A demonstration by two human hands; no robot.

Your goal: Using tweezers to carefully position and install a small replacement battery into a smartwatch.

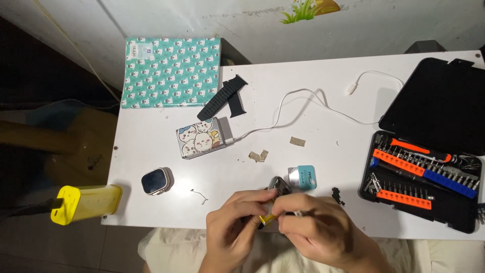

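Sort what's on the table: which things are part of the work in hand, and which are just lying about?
In use:
left hand
right hand
small yellow tool
watch case
screwdriver kit

Lying about:
patterned notebook
black straps
power bank
white cable
watch screen
yellow box

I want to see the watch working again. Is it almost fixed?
Not yet. Done: the black straps are off, and the watch screen lies apart on the white table. In hand: the left hand and right hand pinch a small yellow-tipped tool beside the watch body. Left: screen and straps are still separate, and the screwdriver kit is open.
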